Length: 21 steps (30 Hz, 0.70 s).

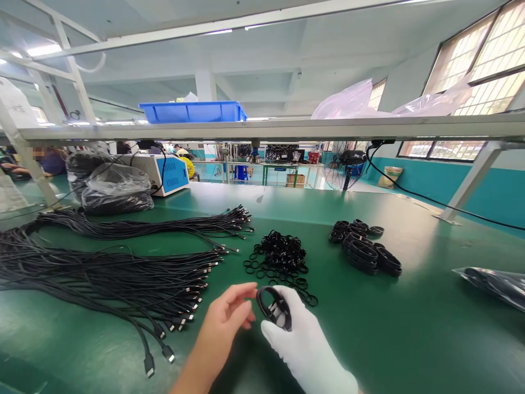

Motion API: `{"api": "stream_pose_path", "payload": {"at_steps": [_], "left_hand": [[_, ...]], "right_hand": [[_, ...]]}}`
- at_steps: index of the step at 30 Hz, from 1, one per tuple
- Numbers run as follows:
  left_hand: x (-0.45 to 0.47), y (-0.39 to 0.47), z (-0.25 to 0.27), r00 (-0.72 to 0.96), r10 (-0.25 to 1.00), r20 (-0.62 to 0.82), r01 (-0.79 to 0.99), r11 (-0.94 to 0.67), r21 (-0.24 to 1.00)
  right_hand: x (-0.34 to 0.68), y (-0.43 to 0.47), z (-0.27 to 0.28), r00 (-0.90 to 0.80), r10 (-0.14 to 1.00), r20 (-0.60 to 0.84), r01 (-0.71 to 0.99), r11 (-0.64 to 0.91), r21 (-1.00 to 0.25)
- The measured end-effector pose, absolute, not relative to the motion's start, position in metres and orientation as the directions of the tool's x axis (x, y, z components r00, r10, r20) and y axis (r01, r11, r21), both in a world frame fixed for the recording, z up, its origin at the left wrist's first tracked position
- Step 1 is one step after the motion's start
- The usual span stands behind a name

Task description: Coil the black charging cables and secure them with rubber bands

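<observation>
A coiled black cable [264,312] is in my right hand [297,328], which wears a white glove and has its fingers closed around the coil. Just to its left, my bare left hand [232,314] has thumb and fingers apart; its fingertips come close to the coil, and I cannot tell if they touch. A heap of small black rings [283,251] lies beyond my hands. Long black cables [164,279] spread over the left side, their plug ends toward the middle. More coiled cables [361,251] are piled at the right.
Everything lies on a green table [410,328]. A clear bag of black items [117,189] and a white and blue machine [164,174] stand at the back left. Another plastic bag [492,284] is at the right edge. Overhead, a shelf [279,130] carries a blue tray [192,112].
</observation>
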State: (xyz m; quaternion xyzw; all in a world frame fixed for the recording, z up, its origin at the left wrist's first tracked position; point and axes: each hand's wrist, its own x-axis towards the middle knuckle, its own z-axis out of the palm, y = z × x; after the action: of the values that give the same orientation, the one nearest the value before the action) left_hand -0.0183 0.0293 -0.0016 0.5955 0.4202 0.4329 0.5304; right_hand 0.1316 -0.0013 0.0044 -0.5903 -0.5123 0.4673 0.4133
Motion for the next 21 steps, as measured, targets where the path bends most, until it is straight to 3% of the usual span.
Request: {"api": "stream_pose_path", "payload": {"at_steps": [3,6,8,11,14,16,21], "left_hand": [[-0.016,0.028,0.001,0.322,0.946,0.021,0.049,-0.039,0.998],[-0.012,0.029,-0.002,0.277,0.960,0.032,0.123,-0.068,0.990],[-0.012,0.030,-0.006,0.194,0.979,0.068,0.145,-0.097,0.985],[-0.014,0.032,-0.010,0.127,0.987,0.100,0.117,-0.115,0.986],[-0.016,0.032,-0.011,0.135,0.986,0.095,0.099,-0.109,0.989],[-0.016,0.031,-0.010,0.148,0.984,0.102,0.107,-0.118,0.987],[-0.013,0.030,-0.007,0.166,0.982,0.094,0.128,-0.116,0.985]], "right_hand": [[0.135,0.001,-0.009,0.172,0.979,0.110,0.492,0.012,-0.870],[0.131,-0.001,-0.014,0.071,0.982,0.177,0.540,0.111,-0.834],[0.127,-0.004,-0.012,-0.019,0.996,0.088,0.432,0.087,-0.898],[0.127,-0.005,-0.008,-0.138,0.988,-0.076,0.085,-0.065,-0.994],[0.131,0.000,-0.007,-0.205,0.969,-0.139,-0.221,-0.184,-0.958],[0.132,0.003,-0.007,-0.249,0.953,-0.172,-0.256,-0.236,-0.937],[0.126,-0.001,-0.002,-0.208,0.951,-0.231,-0.104,-0.256,-0.961]]}}
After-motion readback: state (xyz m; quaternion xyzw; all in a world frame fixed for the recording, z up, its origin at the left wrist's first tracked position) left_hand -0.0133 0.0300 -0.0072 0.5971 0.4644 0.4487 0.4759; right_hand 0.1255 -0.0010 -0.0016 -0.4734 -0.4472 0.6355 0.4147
